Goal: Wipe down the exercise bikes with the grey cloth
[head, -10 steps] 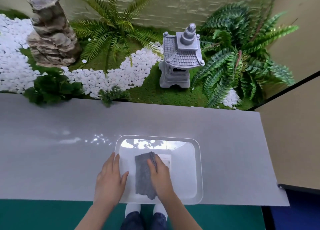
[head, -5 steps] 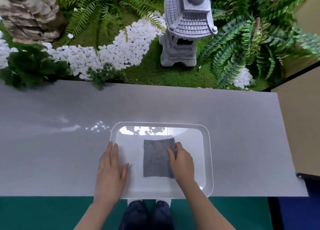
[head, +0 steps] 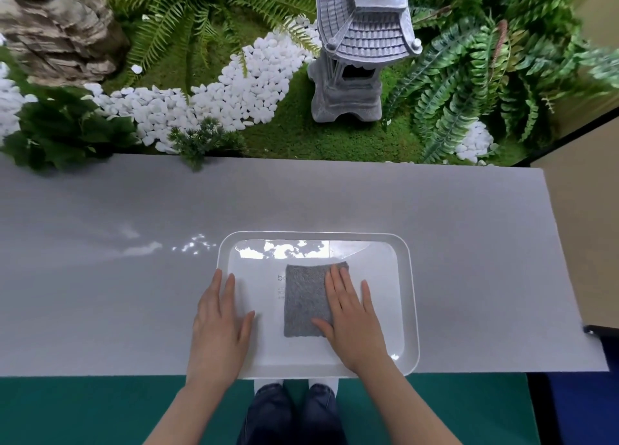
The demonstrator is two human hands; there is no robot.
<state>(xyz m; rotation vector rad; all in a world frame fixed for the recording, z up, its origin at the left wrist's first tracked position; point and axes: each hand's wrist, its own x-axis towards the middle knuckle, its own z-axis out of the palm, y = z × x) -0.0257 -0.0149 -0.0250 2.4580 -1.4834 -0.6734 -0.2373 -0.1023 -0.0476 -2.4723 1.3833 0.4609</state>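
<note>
**Grey cloth (head: 303,300) spread flat, wiping not begun**

Bunched under the right hand (head: 355,320) a second ago, the grey cloth now lies as a smooth square in the white tray (head: 413,294), which sits at the near edge of the tabletop (head: 117,294). The right hand has opened out. Its fingers (head: 335,284) lie straight and flat along the cloth's right side, pressing on it rather than gripping. The left hand (head: 217,324) rests across the tray's left rim with its fingers straight, holding nothing and clear of the cloth.

As for the task, nothing has been wiped as far as can be seen. No exercise bike is in view, only the tabletop and a garden bed with a stone lantern (head: 355,59) beyond it. By my reading this is still preparation. The cloth has yet to be picked up and carried to the bikes, so all the wiping remains.
</note>
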